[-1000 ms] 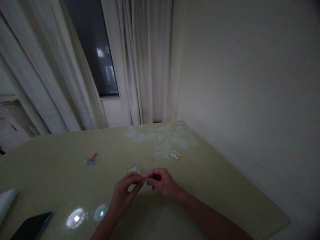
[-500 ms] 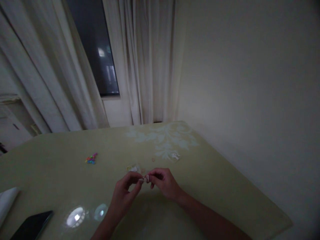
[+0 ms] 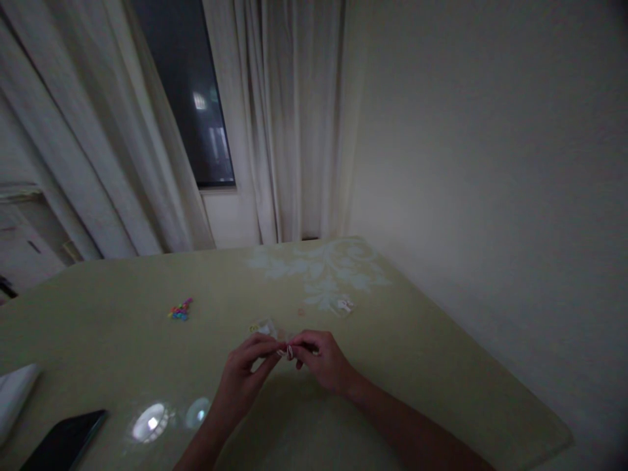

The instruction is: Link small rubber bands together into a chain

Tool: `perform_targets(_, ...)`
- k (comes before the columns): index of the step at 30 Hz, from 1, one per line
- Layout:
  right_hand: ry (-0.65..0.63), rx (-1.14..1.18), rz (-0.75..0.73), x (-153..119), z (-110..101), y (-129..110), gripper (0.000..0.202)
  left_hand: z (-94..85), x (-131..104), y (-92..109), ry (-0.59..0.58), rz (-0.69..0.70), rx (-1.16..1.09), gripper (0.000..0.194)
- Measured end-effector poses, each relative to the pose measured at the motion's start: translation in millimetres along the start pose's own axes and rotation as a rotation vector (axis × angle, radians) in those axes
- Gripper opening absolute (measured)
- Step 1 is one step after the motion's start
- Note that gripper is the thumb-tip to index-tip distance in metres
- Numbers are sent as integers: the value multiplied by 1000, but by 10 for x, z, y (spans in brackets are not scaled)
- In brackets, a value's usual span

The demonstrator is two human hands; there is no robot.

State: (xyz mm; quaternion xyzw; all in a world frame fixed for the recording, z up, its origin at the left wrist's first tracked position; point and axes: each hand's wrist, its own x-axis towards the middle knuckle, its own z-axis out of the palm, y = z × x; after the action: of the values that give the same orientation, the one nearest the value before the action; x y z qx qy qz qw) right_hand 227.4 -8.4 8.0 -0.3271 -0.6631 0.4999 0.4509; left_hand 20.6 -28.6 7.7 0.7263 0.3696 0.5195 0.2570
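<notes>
My left hand (image 3: pixel 246 369) and my right hand (image 3: pixel 321 360) meet above the table, fingertips nearly touching. Between them is a small pale looped thing (image 3: pixel 289 352), perhaps cord, too small to make out fully. Thumb and fingers of each hand pinch it. Just behind my left fingertips lies a small clear bag (image 3: pixel 265 327) with something yellow and white in it, partly hidden by the hand.
Small colourful pieces (image 3: pixel 181 309) lie in a pile at the left. A small white item in clear plastic (image 3: pixel 345 305) and a tiny ring (image 3: pixel 301 312) lie behind my hands. A dark flat device (image 3: pixel 63 442) and a white object (image 3: pixel 17 397) are at the near left.
My left fingers have drawn flatter and closer to my right fingertips around the small looped thing. My right hand has hardly moved.
</notes>
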Motion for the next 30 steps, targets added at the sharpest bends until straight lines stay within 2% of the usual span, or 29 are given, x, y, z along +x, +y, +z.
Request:
perform_targets(6, -26, -30, 42, -8, 15, -7, 16, 1, -16, -84, -76, 39, -34, 18)
perform_targets(11, -37, 37, 99, -2, 3, 31, 16, -14, 0, -20, -152, 27, -39, 19)
perform_targets(15, -55, 4, 67, -11, -14, 11, 22, 17, 18, 83, -86, 13, 19, 13)
perform_targets(18, -18, -51, 31, -23, -9, -13, 24, 56, -2, 117, -38, 15, 82, 11)
perform_targets(26, 64, -110, -9, -34, 11, -69, 26, 66, -85, 9, 55, -46, 153, 11)
perform_targets(30, 103, -181, -139, -45, 9, -54, 26, 92, -74, -39, 94, -93, 128, 12)
